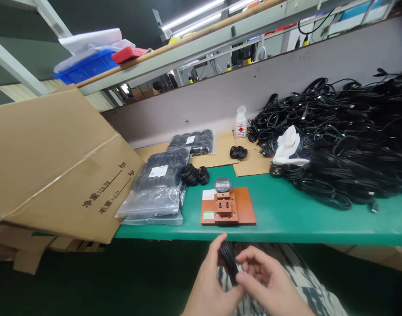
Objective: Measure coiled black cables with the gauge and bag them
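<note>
A coiled black cable (229,261) is held upright in front of my lap, just below the bench's front edge. My left hand (211,281) wraps round it from the left, with the thumb and fingers on the coil. From the right, my right hand (265,276) has its fingers curled and its thumb against the lower part of the coil; what lies inside those fingers is partly hidden. Beyond the hands, a brown fixture (243,206) with a round digital gauge (222,184) rests near the edge of the green bench top (299,226).
Bagged black cable coils (156,175) lie left of the fixture, with loose coils (194,174) beside them. An open cardboard box (65,162) tilts at far left. A heap of black cables (332,145), white cloth (288,147) and white bottle (240,123) are at right and back.
</note>
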{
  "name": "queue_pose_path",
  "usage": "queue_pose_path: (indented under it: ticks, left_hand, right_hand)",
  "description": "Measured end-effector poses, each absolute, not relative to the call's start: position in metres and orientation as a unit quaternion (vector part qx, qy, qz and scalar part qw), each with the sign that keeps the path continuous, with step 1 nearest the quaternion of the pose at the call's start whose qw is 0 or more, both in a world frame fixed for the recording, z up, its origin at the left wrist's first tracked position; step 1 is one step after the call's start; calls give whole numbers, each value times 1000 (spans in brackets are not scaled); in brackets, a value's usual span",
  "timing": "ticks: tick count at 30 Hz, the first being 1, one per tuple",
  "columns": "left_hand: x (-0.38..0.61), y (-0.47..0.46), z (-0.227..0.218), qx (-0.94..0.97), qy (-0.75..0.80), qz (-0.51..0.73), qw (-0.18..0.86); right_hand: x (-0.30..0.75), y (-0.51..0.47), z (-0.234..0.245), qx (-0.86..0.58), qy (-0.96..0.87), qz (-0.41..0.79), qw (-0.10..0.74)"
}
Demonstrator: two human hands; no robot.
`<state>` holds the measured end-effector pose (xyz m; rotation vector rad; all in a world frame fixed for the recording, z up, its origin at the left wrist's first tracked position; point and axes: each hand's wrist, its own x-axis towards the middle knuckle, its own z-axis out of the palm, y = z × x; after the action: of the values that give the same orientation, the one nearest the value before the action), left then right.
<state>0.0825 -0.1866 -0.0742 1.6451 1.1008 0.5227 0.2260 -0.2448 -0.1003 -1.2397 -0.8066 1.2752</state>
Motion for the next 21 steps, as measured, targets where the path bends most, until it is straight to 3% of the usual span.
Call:
queue_pose_path:
  ticks: [5, 12, 21]
  left_hand:
    - [84, -192, -69, 707, 487, 209, 469]
    - [79, -188, -70, 587, 410, 267, 645]
    - [93, -188, -90, 431, 408, 343, 728]
  right_hand:
    - [226, -246, -103, -532, -341, 565, 531]
    - [234, -244, -101, -479, -265, 635, 545]
    - [221, -247, -125, -485, -224, 636, 557]
